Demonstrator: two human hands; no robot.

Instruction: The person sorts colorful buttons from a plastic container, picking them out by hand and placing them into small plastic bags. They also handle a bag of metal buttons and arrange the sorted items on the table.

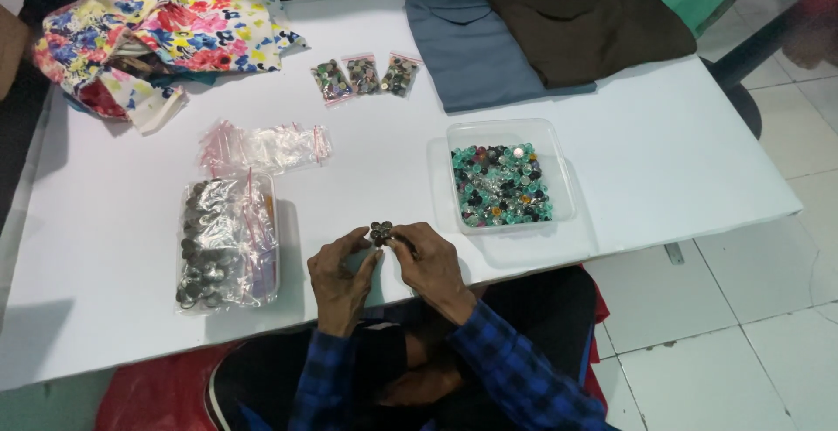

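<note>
Two bare hands meet just above the near edge of the white counter (131, 326), pinching between them a small cluster of dark round buttons (381, 233). The left hand (340, 278) has thumb and forefinger closed on the cluster's left side, and the right hand (432, 270) grips its right side the same way, so both are clamped on it.

Those buttons look light, hard and smooth, likely slippery as a loose handful; I judge a firm fingertip pinch across the rims is the sound way to hold them, since a slack grip would let them scatter.

Just to the right sits a clear square plastic tub (559, 169) filled with mixed green, black and clear buttons. To the left, a clear tray (272, 222) holds bagged dark buttons, with a heap of empty small zip bags (266, 146) beyond it. Farther back lie three small filled bags (365, 75), a flowered cloth (166, 38), and folded grey-blue trousers (471, 47) beside folded brown ones (585, 17).
</note>
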